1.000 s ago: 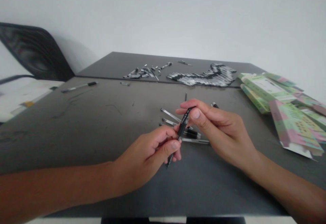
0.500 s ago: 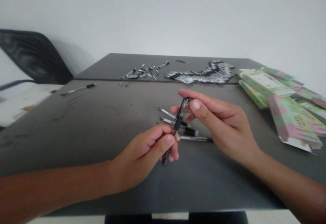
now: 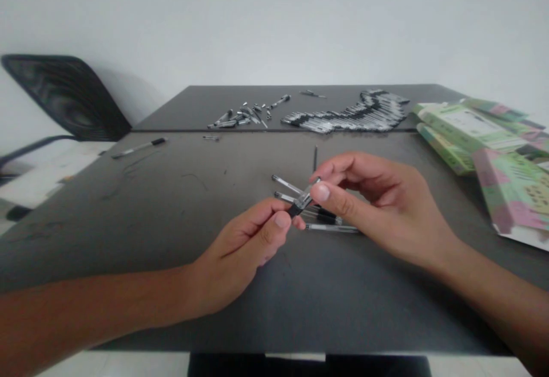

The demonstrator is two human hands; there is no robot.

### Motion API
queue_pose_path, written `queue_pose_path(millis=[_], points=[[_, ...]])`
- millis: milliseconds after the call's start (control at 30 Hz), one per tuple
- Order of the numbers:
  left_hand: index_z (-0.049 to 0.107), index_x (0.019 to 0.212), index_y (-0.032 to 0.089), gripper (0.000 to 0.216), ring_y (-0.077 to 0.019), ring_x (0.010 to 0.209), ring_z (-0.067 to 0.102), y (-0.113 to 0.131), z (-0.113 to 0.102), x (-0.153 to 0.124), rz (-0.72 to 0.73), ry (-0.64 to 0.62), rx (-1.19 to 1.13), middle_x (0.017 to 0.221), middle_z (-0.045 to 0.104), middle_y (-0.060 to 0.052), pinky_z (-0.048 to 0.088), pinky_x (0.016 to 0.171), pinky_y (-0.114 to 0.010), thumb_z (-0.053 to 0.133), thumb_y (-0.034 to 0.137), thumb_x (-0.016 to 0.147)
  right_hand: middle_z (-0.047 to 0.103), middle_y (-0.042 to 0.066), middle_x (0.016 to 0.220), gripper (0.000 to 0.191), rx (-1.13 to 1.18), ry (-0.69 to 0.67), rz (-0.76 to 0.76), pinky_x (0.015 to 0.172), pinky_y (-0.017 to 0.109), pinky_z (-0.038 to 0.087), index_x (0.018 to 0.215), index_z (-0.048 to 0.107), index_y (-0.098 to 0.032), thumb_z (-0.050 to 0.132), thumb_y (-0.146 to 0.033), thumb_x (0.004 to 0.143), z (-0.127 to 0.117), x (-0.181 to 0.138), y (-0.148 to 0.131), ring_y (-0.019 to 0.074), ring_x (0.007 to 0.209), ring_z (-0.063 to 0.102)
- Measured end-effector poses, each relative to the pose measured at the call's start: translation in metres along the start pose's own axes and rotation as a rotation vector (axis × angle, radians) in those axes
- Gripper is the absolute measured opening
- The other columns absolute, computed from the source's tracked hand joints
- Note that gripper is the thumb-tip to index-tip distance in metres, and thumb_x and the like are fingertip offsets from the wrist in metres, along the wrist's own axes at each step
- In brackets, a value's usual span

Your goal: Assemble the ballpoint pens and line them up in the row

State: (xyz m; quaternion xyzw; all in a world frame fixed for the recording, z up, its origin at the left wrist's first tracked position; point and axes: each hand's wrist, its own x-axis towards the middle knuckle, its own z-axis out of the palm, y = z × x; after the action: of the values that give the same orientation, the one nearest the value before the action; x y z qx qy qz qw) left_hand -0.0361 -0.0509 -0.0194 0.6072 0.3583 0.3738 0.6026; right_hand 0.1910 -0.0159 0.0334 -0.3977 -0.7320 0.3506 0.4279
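Note:
My left hand [image 3: 253, 234] is closed around a black-gripped clear pen [image 3: 302, 198], pinching it at the dark grip between thumb and fingers. The pen slants up toward my right hand [image 3: 373, 199], whose thumb and forefinger close on its upper end. A thin dark stick [image 3: 315, 157] shows just above my right fingertips; whether it is held or lies on the table I cannot tell. Below and behind the hands several loose pens lie on the table, among them a clear pen [image 3: 286, 183] and another pen [image 3: 332, 228], partly covered by my fingers.
A long curved row of pens [image 3: 343, 118] lies on the far dark table [image 3: 171, 111]. Left of it is a heap of pens and small parts [image 3: 240, 116]. One pen [image 3: 139, 148] lies at left. Green and pink boxes [image 3: 510, 188] pile up at right; a mesh chair [image 3: 64, 96] stands at left.
The pen has turned to a flatter slant, and its lower end is now hidden in my left hand. My right thumb and forefinger have come down slightly. The thin dark stick has come into view.

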Motion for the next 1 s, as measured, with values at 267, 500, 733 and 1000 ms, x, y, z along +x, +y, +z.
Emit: queue_pose_path(millis=[267,500,733,1000], points=[[0.072,0.106,0.02,0.039,-0.012,0.058,0.04,0.013,0.0,0.002,0.026,-0.081,0.336,0.068,0.047,0.005,0.035,0.055,-0.025,0.046,0.049,0.113,0.041,-0.005,0.05,0.062,-0.31,-0.128,-0.165,0.049,0.028,0.027,0.058,0.052,-0.021,0.055,-0.061,0.106,0.001,-0.003,-0.002,0.0094,0.047,0.039],[0.066,0.1,0.021,0.039,-0.0107,0.054,0.037,0.011,-0.001,0.003,0.005,-0.135,0.316,0.066,0.041,0.007,0.034,0.054,-0.024,0.041,0.048,0.115,0.043,-0.004,0.051,0.058,-0.427,-0.153,-0.23,0.053,0.031,0.028,0.059,0.048,-0.022,0.047,-0.047,0.112,0.001,-0.001,0.001,0.0097,0.046,0.038],[0.062,0.099,0.021,0.039,-0.0118,0.055,0.036,0.011,-0.001,0.003,-0.009,-0.17,0.294,0.065,0.038,0.007,0.035,0.056,-0.026,0.038,0.047,0.116,0.042,-0.003,0.052,0.059,-0.438,-0.147,-0.24,0.056,0.032,0.029,0.058,0.043,-0.022,0.048,-0.047,0.111,-0.002,0.001,0.0,0.0114,0.049,0.042],[0.061,0.099,0.02,0.039,-0.0098,0.054,0.037,0.009,-0.001,0.003,-0.002,-0.192,0.236,0.067,0.038,0.007,0.035,0.053,-0.023,0.039,0.046,0.116,0.037,-0.006,0.055,0.052,-0.514,-0.178,-0.374,0.054,0.03,0.027,0.063,0.041,-0.023,0.046,-0.033,0.113,-0.004,0.004,0.0,0.0093,0.048,0.036]])
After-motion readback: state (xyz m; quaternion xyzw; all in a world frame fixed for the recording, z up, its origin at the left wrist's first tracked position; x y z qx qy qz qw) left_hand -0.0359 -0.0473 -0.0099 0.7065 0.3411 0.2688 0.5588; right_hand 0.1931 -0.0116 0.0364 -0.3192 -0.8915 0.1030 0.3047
